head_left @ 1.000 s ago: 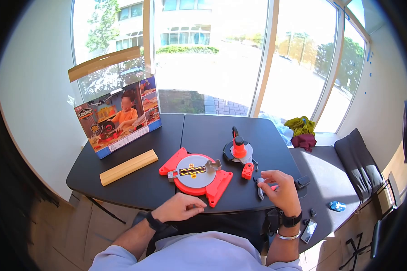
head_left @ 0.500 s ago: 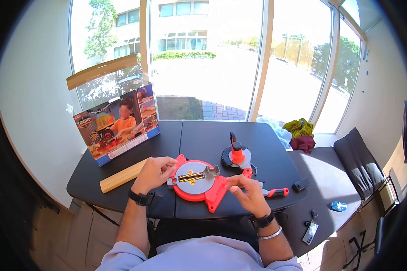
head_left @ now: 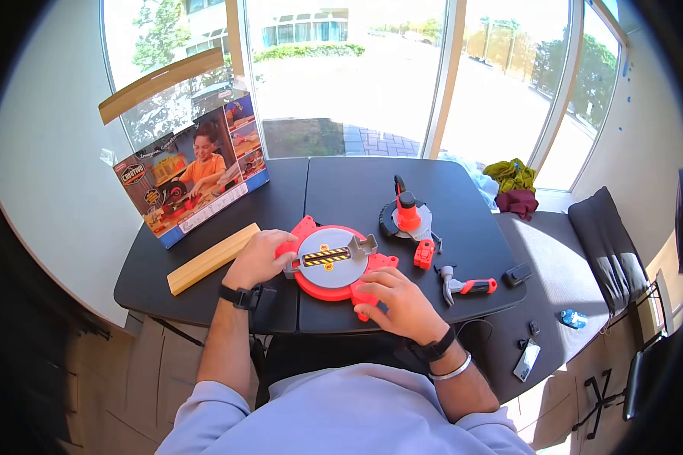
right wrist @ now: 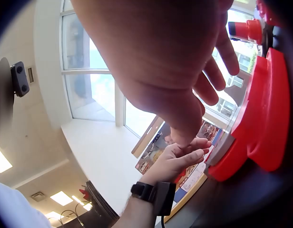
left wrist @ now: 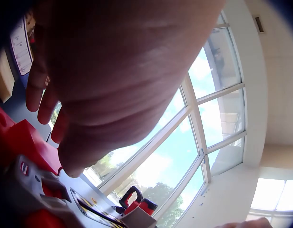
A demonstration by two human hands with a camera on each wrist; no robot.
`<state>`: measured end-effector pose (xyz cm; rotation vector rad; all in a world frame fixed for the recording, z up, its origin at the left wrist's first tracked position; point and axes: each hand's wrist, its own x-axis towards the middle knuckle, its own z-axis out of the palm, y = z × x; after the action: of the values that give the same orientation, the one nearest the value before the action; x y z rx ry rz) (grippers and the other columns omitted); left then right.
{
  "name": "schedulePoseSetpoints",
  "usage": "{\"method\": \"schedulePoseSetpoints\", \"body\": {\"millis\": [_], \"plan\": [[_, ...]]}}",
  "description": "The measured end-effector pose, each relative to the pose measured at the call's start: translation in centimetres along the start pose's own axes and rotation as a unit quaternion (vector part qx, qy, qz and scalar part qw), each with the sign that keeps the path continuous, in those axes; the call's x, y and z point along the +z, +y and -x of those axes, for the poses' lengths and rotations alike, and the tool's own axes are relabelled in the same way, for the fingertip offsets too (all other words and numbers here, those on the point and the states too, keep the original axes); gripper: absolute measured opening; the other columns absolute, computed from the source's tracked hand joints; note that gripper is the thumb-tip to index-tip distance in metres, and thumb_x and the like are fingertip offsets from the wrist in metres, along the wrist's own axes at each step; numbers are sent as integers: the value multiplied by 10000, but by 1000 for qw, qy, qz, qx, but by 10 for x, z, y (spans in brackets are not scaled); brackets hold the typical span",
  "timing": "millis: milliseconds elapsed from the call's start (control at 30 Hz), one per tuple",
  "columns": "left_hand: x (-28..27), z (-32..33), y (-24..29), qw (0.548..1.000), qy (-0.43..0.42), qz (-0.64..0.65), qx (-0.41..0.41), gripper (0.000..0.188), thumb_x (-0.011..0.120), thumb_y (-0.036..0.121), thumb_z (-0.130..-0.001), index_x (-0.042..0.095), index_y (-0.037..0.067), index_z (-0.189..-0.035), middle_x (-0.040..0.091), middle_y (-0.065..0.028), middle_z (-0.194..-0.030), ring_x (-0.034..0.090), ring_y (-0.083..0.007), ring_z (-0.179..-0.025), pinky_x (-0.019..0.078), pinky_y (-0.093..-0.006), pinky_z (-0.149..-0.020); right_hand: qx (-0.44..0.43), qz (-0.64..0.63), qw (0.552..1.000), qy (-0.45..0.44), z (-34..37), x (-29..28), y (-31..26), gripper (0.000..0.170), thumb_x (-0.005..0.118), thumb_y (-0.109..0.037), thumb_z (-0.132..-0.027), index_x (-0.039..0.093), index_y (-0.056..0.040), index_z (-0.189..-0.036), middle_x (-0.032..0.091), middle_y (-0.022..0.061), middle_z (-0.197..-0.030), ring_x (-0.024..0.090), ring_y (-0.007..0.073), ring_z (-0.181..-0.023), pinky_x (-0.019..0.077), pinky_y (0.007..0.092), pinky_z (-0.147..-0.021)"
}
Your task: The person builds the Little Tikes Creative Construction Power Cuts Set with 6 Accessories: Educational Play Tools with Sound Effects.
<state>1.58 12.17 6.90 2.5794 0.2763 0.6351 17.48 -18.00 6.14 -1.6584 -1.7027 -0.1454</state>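
The wooden plank (head_left: 214, 260) lies just beside my left hand (head_left: 256, 262), so swinging outward could nudge it. Those fingers, loosely extended, reach the left corner of the red-and-grey toy saw base (head_left: 325, 271), which sits on the table (head_left: 341, 189) between my hands; uneven pressure might skid or tip it. My right hand (head_left: 401, 307) arches palm-down at its right side, fingers relaxed, contact unclear; the claw hammer (head_left: 467, 287) lies beyond.

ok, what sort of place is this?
Probably a lounge or break corner in an office-type building, though I can't be sure: large windows facing another building, a padded bench with a dark cushion, and bright ceiling panels.
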Motion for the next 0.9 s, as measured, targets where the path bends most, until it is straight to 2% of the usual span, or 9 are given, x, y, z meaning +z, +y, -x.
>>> {"method": "schedulePoseSetpoints", "body": {"millis": [67, 100, 233, 333, 433, 600, 667, 767, 900], "plan": [[4, 0, -6, 999, -7, -22, 23, 323, 804, 147, -890, 761, -6, -1171, 766, -206, -1192, 740, -388, -1061, 578, -442, -964, -4, 22, 1000, -12, 2, 5, 1, 352, 825, -319, -933, 759, -34, -1129, 724, 140, -1237, 657, 351, -1214, 548, 462, -1032], [6, 0, -9, 999, -9, -22, 23, 323, 804, 147, -890, 761, -6, -1171, 766, -206, -1192, 740, -388, -1061, 578, -442, -964, -8, 44, 999, -23, 3, 8, 2, 352, 822, -317, -932, 763, -39, -1141, 721, 146, -1286, 651, 356, -1258, 542, 470, -1055], [6, 0, -9, 998, -38, -37, 16, 306, 807, 144, -884, 767, 11, -1157, 761, -194, -1178, 740, -380, -1042, 586, -437, -945, 1, 54, 997, -58, 8, 11, 9, 370, 825, -318, -923, 765, -42, -1163, 726, 143, -1309, 646, 355, -1289, 532, 479, -1070], [1, 0, 1, 997, -59, -43, -14, 289, 805, 150, -886, 775, 12, -1138, 765, -195, -1131, 744, -371, -1020, 590, -431, -917, 35, 18, 997, -71, 6, 4, 10, 364, 827, -310, -916, 767, -37, -1149, 755, 139, -1233, 684, 348, -1215, 552, 465, -1033], [0, 0, 11, 997, -60, -42, -34, 273, 804, 159, -891, 784, 15, -1122, 774, -194, -1047, 752, -365, -966, 594, -430, -874, 44, 26, 997, -53, 6, -2, 13, 343, 823, -310, -916, 766, -27, -1103, 779, 141, -1098, 728, 350, -1055, 588, 441, -933], [0, 1, 19, 995, -72, -21, -62, 273, 809, 178, -901, 790, 27, -1127, 781, -184, -884, 758, -361, -834, 597, -436, -794, 100, 35, 992, -66, 11, -16, 20, 305, 833, -299, -909, 775, -27, -1036, 773, 153, -1041, 727, 351, -1011, 588, 446, -899], [-2, 0, 31, 992, -108, -25, -62, 277, 810, 191, -905, 789, 30, -1130, 770, -185, -820, 751, -367, -771, 595, -432, -757, 112, 36, 991, -64, 12, -22, 23, 292, 835, -295, -907, 776, -26, -1005, 771, 156, -1006, 727, 353, -988, 588, 448, -884], [-1, -2, 45, 988, -144, -31, -49, 281, 809, 194, -906, 785, 29, -1131, 765, -196, -827, 747, -365, -768, 592, -422, -748, 139, 50, 987, -56, 14, -29, 26, 273, 847, -270, -895, 773, -19, -972, 761, 160, -928, 730, 365, -933, 587, 456, -852], [4, 0, 51, 988, -153, -9, -12, 287, 810, 198, -904, 781, 28, -1132, 764, -193, -823, 744, -356, -756, 590, -410, -730, 187, 63, 979, -54, 16, -34, 27, 276, 856, -264, -883, 774, -15, -968, 764, 166, -939, 731, 366, -922, 588, 460, -852]]}}
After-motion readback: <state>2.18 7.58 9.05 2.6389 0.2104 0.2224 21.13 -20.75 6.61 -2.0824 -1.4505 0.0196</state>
